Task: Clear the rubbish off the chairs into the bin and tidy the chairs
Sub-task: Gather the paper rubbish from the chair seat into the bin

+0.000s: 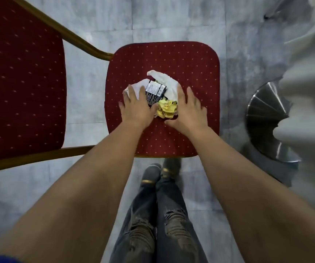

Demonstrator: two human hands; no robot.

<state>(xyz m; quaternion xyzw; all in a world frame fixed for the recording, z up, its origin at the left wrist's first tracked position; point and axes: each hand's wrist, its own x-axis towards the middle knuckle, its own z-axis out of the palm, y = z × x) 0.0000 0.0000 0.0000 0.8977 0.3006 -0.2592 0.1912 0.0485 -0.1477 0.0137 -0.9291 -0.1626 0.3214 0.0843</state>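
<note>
One chair fills the view: its red dotted seat (181, 59) lies below the camera, and its matching red backrest (20, 82) with a gold-brown frame (73, 37) rises at the left. On the seat, around its middle and toward the near edge, sits one heap of rubbish made of three kinds of thing: one crumpled yellow paper (167, 109) nearest the person, one black printed wrapper (153, 92) behind it, and white crumpled paper or plastic (167, 80) at the back and left; whether the white is one piece or two cannot be told.

Two bare hands close in on the heap from either side. The left hand (135, 107) lies flat with fingers spread, covering the left white piece and touching the black wrapper. The right hand (188, 109) is also spread, fingers against the right side of the white piece, thumb curled under the yellow paper.

One shiny metal bin (263, 118) stands on the grey floor (172, 19) just beside the seat's right edge; pale blurred cloth (308, 92) hides its mouth, so its contents cannot be seen.
</note>
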